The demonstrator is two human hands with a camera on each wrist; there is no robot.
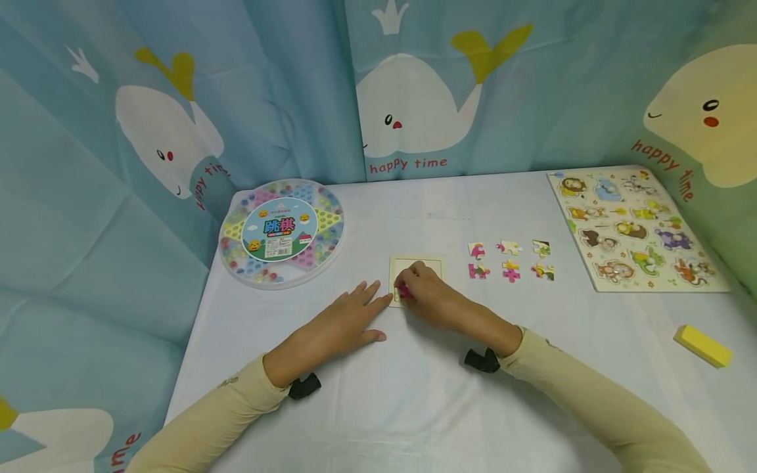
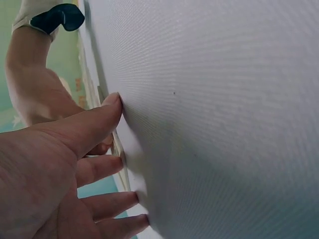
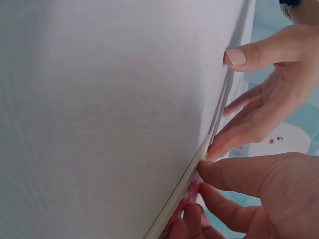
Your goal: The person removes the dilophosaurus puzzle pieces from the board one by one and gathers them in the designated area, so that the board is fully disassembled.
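Note:
A small square puzzle tray [image 1: 416, 257] with a cream border lies on the white-covered table, mid-scene. Over its lower left part, the curled fingers of my right hand [image 1: 436, 301] pinch a pink jigsaw piece [image 1: 405, 291]. In the right wrist view, thumb and fingers surround this pink piece [image 3: 195, 188] right at the tray's edge; much of it is hidden. My left hand [image 1: 349, 320] lies spread on the cloth, its index fingertip right at the tray's left edge. Right of the tray, several loose jigsaw pieces [image 1: 511, 270] sit in two rows.
At the back left is a round Chinese checkers box [image 1: 331, 257] with a clear rim. An animal peg puzzle board [image 1: 603, 279] lies at the far right, with a yellow block [image 1: 704, 345] nearer the front. A whale-print curtain [image 1: 307, 79] borders the table behind and at the sides.

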